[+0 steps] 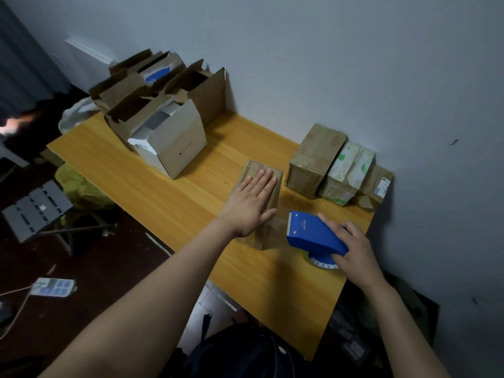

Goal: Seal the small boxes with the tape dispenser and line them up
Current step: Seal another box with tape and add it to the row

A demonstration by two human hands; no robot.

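A small brown cardboard box (272, 197) stands in the middle of the wooden table (152, 186). My left hand (249, 204) lies flat on its top, fingers spread, pressing down. Just right of the box, my right hand (351, 249) grips a blue tape dispenser (311, 233), its toothed edge next to the box's near right side. A roll of clear tape (320, 263) shows under the dispenser. Three taped small boxes stand in a row against the wall: a brown one (313, 159), a white-and-green one (346, 173) and a smaller brown one (379, 184).
Several open cardboard boxes (152, 88) and a white open box (174, 143) crowd the table's far left corner. The wall (354, 64) borders the table behind and on the right. On the dark floor at left lie a folding stool (35, 208), a power strip (54, 287) and bags.
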